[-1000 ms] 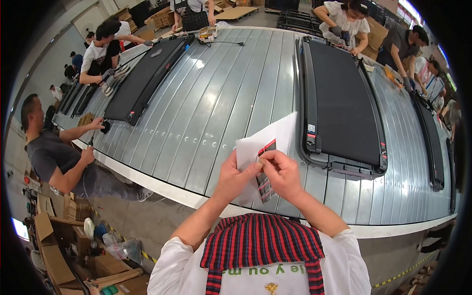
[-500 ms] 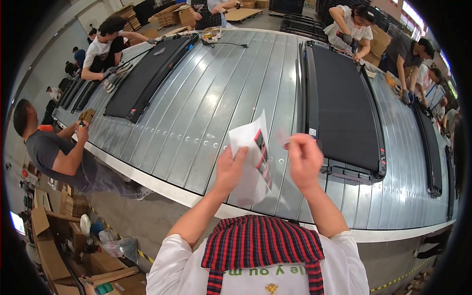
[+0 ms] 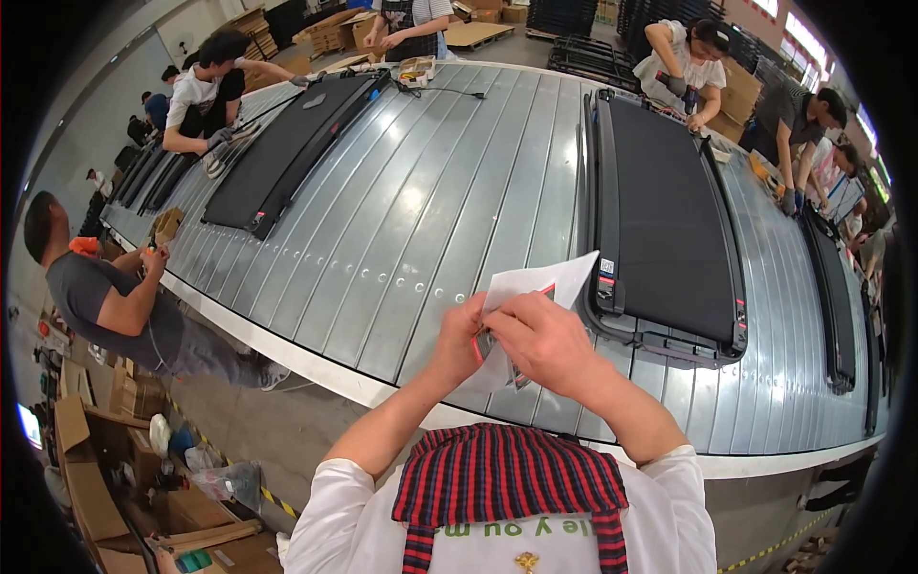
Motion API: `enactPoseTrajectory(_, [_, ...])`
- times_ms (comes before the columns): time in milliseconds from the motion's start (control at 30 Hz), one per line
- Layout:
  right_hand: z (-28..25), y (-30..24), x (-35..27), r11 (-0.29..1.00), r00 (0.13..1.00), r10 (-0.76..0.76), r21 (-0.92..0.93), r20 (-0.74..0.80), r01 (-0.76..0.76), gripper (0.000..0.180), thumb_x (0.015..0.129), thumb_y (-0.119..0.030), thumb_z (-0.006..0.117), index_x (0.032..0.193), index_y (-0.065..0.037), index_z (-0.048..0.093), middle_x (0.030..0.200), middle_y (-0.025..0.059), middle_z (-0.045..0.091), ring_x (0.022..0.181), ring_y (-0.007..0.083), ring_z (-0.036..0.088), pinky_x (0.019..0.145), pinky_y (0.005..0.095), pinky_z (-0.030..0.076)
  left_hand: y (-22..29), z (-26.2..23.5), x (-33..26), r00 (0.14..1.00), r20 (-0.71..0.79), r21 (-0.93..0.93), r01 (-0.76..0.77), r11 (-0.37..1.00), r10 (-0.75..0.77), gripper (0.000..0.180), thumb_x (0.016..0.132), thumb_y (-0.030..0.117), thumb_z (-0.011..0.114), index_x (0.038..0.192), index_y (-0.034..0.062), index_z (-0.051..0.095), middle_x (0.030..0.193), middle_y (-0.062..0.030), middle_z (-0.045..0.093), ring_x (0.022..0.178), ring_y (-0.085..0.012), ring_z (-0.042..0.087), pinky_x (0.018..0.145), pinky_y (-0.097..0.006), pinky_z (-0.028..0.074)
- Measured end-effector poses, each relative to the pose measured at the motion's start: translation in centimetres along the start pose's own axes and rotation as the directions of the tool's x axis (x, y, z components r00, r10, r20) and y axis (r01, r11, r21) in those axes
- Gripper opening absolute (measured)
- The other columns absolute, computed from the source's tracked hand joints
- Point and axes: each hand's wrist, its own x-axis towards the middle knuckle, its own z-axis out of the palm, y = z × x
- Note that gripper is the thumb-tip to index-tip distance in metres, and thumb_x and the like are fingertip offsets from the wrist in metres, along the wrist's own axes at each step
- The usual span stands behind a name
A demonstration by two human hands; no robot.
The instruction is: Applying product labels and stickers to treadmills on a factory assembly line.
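White label sheet [image 3: 535, 287] is being gripped by the left hand [image 3: 461, 337] while a sticker is apparently being peeled by the right hand [image 3: 535, 340], fingers pinching; careful placement is likely being called for next.

Left arm: bare forearm rising from the lower edge, angled up and to the right, elbow bent, short white sleeve at the shoulder.
Left hand [image 3: 459, 335]: raised in front of the chest, fingers curled inward, thumb side turned toward the other hand; it pinches the near edge of a white sheet [image 3: 535, 287].
Right arm: bare forearm coming from the lower right, angled up and to the left, wrist slightly bent.
Right hand [image 3: 540, 340]: back of the hand toward the camera, knuckles up, fingers folded down over the same sheet.
Hands together: touching or very nearly so; the fingertips are hidden, so the exact grip is probably a pinch on both sides.
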Motion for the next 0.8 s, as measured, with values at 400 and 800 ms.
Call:
enactPoseTrajectory(400, [-2.1, 2.0, -1.9, 0.897, 0.893, 0.35, 0.375, -0.282, -0.233, 0.05, 0.068, -0.003, 0.064, 0.115, -0.002, 0.045, 0.108, 0.0135, 0.053, 0.088, 0.0259, 0.055, 0.072, 0.0322, 0.045, 2.4, -1.4, -0.3, 0.924, -0.083, -0.404, 0.312, 0.86, -0.374, 0.029, 0.083, 0.022, 0.057, 0.102, 0.0005, 0.056, 0.089, -0.0026, 0.06, 0.079, -0.0084, 0.053, 0.069, -0.022, 0.042])
enactPoseTrajectory(800, [-1.0, 0.2, -0.8, 0.412, 0.783, 0.619, 0.875, -0.064, -0.255, 0.07, 0.078, 0.005, 0.053, 0.131, 0.003, 0.008, 0.085, 0.0101, 0.054, 0.08, 0.014, 0.055, 0.071, 0.0247, 0.045, 2.2, 0.6, -1.2, 0.933, -0.116, -0.465, 0.252, 0.849, -0.34, 0.037, 0.089, 0.032, 0.045, 0.104, -0.001, 0.053, 0.092, -0.0017, 0.058, 0.084, -0.0059, 0.048, 0.073, -0.021, 0.04])
